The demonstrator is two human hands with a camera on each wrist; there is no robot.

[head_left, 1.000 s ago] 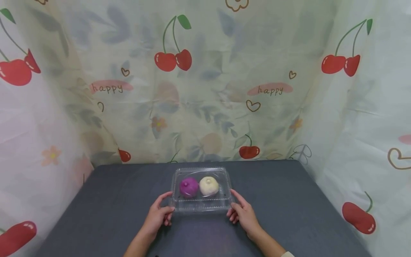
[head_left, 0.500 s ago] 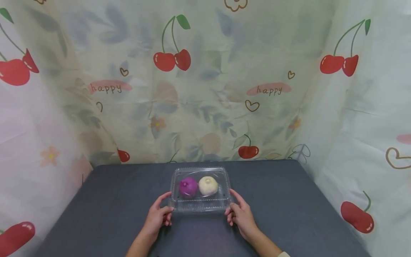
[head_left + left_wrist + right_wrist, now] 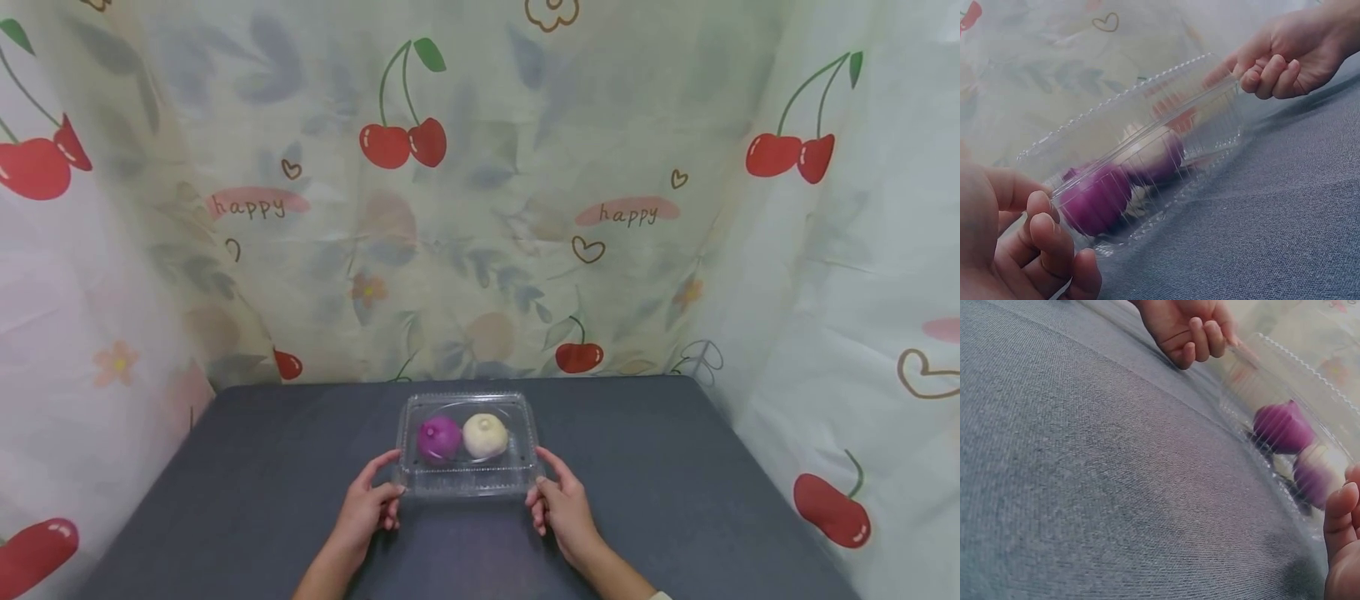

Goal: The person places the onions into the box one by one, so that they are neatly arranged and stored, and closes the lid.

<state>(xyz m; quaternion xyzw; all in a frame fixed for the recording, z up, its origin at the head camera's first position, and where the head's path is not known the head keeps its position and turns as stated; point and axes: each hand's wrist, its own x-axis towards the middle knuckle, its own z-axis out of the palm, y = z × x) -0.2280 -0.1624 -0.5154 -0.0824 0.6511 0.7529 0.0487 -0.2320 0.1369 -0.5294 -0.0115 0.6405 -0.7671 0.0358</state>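
A clear plastic clamshell box point(image 3: 468, 483) sits on the dark cloth with its lid down, towards the back of the table. Inside it, at left, is a purple onion point(image 3: 439, 439). Beside it lies a round white vegetable point(image 3: 485, 437) with a small nub on top; both wrist views show purple low on its side. My left hand point(image 3: 365, 508) pinches the box's near left corner between thumb and forefinger. At the near right corner, my right hand point(image 3: 567, 508) pinches the box the same way. The other fingers of both hands curl below the rim point(image 3: 1116, 100).
Dark grey-blue cloth point(image 3: 285, 467) covers the table. Behind the box hangs a pale curtain point(image 3: 480, 208) printed with cherries, leaves and "happy", and more of it stands along both sides.
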